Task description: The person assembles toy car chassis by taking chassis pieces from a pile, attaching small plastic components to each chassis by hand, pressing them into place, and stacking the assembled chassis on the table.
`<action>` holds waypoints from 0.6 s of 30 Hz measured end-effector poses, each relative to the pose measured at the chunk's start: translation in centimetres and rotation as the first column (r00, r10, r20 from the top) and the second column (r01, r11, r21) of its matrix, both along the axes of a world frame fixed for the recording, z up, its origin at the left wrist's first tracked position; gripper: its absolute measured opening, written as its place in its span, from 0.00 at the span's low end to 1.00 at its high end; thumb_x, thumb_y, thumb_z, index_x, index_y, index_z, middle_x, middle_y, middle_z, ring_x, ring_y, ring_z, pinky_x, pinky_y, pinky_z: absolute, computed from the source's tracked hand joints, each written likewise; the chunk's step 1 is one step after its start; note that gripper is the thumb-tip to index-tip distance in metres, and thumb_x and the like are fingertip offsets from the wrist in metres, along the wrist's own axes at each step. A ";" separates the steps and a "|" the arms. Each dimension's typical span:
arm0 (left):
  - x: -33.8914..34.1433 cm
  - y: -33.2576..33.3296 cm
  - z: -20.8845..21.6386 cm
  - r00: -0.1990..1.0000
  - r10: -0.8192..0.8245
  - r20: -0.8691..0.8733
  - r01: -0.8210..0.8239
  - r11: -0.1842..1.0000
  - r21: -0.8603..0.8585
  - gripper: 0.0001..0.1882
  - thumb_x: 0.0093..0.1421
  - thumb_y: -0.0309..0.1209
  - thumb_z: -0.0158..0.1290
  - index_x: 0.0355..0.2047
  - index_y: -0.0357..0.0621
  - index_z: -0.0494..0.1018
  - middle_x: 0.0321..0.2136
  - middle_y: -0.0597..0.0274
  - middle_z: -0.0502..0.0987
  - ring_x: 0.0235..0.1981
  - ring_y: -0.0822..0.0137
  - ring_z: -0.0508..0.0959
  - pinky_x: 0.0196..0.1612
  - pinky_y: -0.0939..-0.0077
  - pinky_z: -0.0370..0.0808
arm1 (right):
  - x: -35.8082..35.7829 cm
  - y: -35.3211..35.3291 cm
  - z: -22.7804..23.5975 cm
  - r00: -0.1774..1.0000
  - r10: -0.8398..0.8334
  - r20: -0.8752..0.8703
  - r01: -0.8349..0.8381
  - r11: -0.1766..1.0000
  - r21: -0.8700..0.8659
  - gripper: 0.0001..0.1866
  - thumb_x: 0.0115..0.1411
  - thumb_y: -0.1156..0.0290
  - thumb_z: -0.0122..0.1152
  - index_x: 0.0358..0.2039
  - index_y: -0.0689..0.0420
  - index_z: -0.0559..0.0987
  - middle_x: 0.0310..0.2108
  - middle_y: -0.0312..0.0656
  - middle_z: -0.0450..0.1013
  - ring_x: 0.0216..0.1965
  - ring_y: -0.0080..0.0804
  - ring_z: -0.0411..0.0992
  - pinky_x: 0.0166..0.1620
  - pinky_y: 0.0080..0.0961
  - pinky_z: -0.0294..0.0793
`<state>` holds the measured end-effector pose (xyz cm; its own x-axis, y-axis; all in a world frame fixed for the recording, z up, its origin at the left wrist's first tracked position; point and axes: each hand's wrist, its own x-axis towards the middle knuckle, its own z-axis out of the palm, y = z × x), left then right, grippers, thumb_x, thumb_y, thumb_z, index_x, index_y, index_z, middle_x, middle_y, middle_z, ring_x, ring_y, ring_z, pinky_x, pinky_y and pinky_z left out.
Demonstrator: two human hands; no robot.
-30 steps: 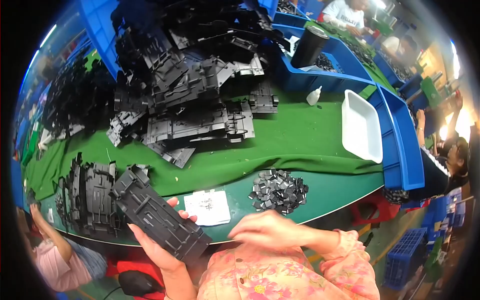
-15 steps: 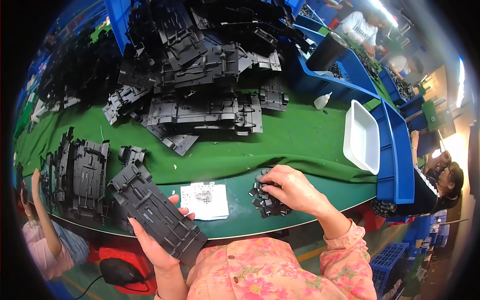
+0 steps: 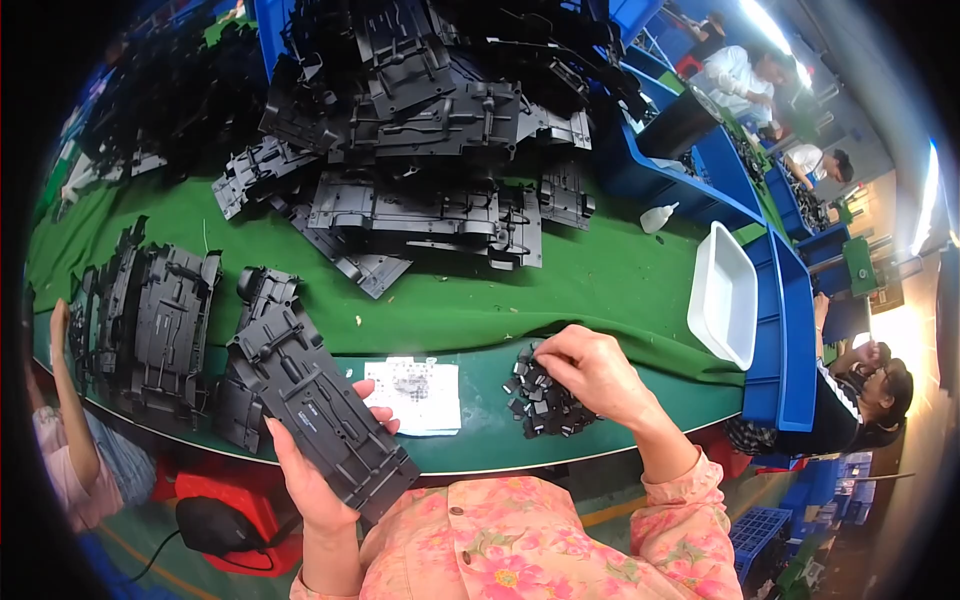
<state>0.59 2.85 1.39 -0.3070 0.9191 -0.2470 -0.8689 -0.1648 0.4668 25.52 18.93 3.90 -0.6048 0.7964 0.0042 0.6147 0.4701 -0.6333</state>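
Note:
My left hand (image 3: 312,480) grips a long black plastic chassis plate (image 3: 325,410) by its near end, thumb on one edge and fingertips showing past the other. The plate is tilted over the table's front edge, with molded ribs and sockets facing up. At the pile of small black plastic parts (image 3: 545,405), my right hand (image 3: 600,375) has thumb and forefinger pinched together. Whatever may be between those fingertips is hidden. Between the hands lies a white paper sheet (image 3: 425,400) with dark printed marks.
More chassis plates (image 3: 170,330) stand in a row at the left; a large heap of them (image 3: 410,210) covers the back. A white tray (image 3: 722,300), a blue bin (image 3: 790,330) and a small white squeeze bottle (image 3: 657,217) are at the right. Co-workers sit on both sides.
The view has shifted slightly. My right hand's fingers have drawn closer together at the pile's far side. My left hand still holds the chassis plate in nearly the same pose.

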 end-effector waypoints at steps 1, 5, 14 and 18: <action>0.0 0.0 0.0 1.000 0.001 0.006 -0.001 1.000 0.005 0.41 0.62 0.62 0.27 0.56 0.34 0.58 0.50 0.44 0.67 0.41 0.52 0.75 0.45 0.55 0.73 | 0.2 0.1 0.0 0.998 -0.059 -0.034 0.056 0.996 -0.068 0.06 0.57 0.75 0.56 0.32 0.64 0.77 0.27 0.41 0.74 0.25 0.26 0.72 0.31 0.22 0.72; -0.3 -0.2 0.0 1.000 0.023 0.015 -0.023 1.000 -0.020 0.40 0.62 0.62 0.28 0.56 0.35 0.57 0.50 0.43 0.67 0.40 0.53 0.75 0.45 0.55 0.73 | 0.8 0.5 -0.3 0.896 -0.390 -0.214 0.170 0.745 -0.645 0.08 0.61 0.73 0.54 0.36 0.65 0.74 0.27 0.39 0.75 0.23 0.17 0.70 0.28 0.12 0.69; -0.4 -0.3 -0.2 0.998 0.038 0.043 -0.037 0.999 -0.025 0.41 0.62 0.62 0.27 0.57 0.34 0.56 0.51 0.43 0.66 0.42 0.52 0.75 0.46 0.55 0.73 | -0.5 0.0 0.8 0.916 -0.376 -0.140 0.175 0.688 -0.705 0.06 0.58 0.76 0.56 0.35 0.65 0.74 0.27 0.40 0.75 0.24 0.18 0.73 0.26 0.11 0.69; -0.7 -0.4 -0.5 0.998 0.015 0.056 -0.016 1.000 0.016 0.42 0.62 0.62 0.26 0.56 0.32 0.57 0.52 0.43 0.66 0.43 0.53 0.75 0.47 0.58 0.73 | -2.5 -0.8 1.7 0.975 -0.175 -0.137 0.040 0.746 -0.665 0.07 0.59 0.75 0.55 0.37 0.65 0.75 0.28 0.39 0.75 0.27 0.20 0.73 0.32 0.17 0.73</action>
